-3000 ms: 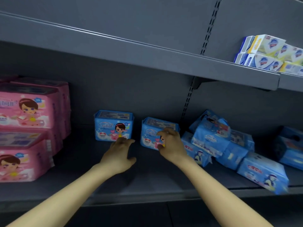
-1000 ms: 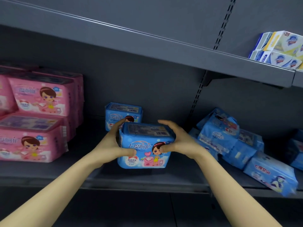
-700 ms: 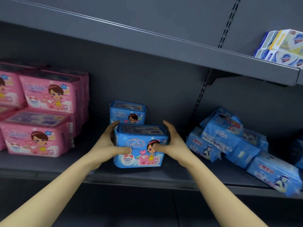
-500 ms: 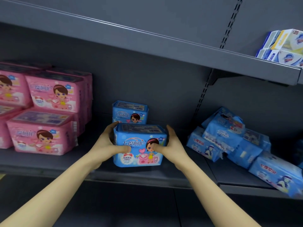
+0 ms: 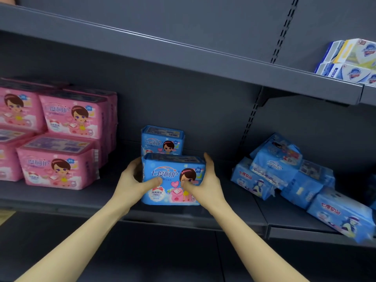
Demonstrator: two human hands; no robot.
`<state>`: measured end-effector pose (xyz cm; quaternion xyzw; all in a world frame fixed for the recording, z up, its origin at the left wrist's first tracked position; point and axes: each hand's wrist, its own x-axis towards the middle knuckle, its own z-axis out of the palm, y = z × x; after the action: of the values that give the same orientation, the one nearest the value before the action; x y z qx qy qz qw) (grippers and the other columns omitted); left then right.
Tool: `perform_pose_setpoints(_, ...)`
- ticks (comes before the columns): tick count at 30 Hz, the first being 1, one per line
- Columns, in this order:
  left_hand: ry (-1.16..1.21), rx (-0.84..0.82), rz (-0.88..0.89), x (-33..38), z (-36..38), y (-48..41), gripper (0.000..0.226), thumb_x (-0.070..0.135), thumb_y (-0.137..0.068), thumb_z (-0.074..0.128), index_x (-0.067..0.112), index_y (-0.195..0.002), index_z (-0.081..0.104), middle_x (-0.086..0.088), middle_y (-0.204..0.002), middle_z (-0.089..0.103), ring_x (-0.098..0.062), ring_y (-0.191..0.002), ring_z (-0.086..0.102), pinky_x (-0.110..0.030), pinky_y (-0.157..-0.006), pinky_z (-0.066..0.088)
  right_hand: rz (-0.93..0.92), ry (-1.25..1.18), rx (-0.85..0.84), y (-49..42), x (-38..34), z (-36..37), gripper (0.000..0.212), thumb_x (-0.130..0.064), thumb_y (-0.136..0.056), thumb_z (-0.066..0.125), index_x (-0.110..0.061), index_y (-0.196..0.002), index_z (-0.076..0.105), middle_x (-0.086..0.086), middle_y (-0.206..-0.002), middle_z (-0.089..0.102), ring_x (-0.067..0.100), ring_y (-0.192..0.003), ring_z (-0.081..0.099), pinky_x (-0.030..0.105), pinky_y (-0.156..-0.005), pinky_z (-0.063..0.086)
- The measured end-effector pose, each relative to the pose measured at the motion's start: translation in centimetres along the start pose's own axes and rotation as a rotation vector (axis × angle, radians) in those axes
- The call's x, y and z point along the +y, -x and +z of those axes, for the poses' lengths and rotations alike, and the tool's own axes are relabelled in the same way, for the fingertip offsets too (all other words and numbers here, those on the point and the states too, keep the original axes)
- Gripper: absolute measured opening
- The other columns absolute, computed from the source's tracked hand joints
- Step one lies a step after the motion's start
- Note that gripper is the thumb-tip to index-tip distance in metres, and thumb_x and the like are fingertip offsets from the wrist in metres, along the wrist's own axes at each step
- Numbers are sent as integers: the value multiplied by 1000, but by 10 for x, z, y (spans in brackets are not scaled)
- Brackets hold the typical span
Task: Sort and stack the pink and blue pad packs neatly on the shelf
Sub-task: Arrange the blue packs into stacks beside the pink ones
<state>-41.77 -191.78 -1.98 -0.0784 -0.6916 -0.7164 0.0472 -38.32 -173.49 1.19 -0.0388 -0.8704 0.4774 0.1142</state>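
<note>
Head: held pack (image 5: pixel 172 173) masking rear pack (image 5: pixel 162 141).

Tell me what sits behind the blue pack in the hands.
A second blue pack stands upright behind the held blue pack. Only its top and upper front show; the held pack covers its lower part.

Shop aisle: grey metal shelving (image 5: pixel 183 55) w/ multiple identical pad packs (image 5: pixel 59 169) (boxes (image 5: pixel 354 58) above).
</note>
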Motion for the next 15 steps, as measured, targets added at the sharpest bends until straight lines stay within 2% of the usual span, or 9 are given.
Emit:
perform_pose_setpoints(3,-1,21,22,0,3,4,59,-2,-71,77,15,-120,48,5,-100,65,-2,-78,68,-18,-61,55,-5,1,15,1,1,2,93,-26,-80,70,-27,-150,8,0,-133,53,16,-114,57,37,-91,53)
perform_pose_setpoints(6,2,35,33,1,5,6,53,-3,-75,72,16,-119,48,6,-98,65,-1,-78,69,-18,-60,55,-17,10,20,3,1,2,93,-29,-80,70,-30,-149,8,-1,-133,52,17,-116,57,41,-93,51)
perform_pose_setpoints(11,-7,15,30,5,5,3,50,1,-77,72,16,-120,52,4,-101,68,-7,-83,70,-21,-64,57,-27,24,25,-1,-2,1,91,-29,-79,71,-31,-148,12,-2,-133,52,16,-116,55,41,-93,51)
perform_pose_setpoints(15,-17,-31,33,10,2,-3,45,1,-79,69,18,-117,52,6,-97,69,-7,-82,70,-18,-63,55,-52,56,31,-7,-9,2,82,-29,-79,69,-31,-145,21,-3,-131,53,15,-113,57,39,-91,52)
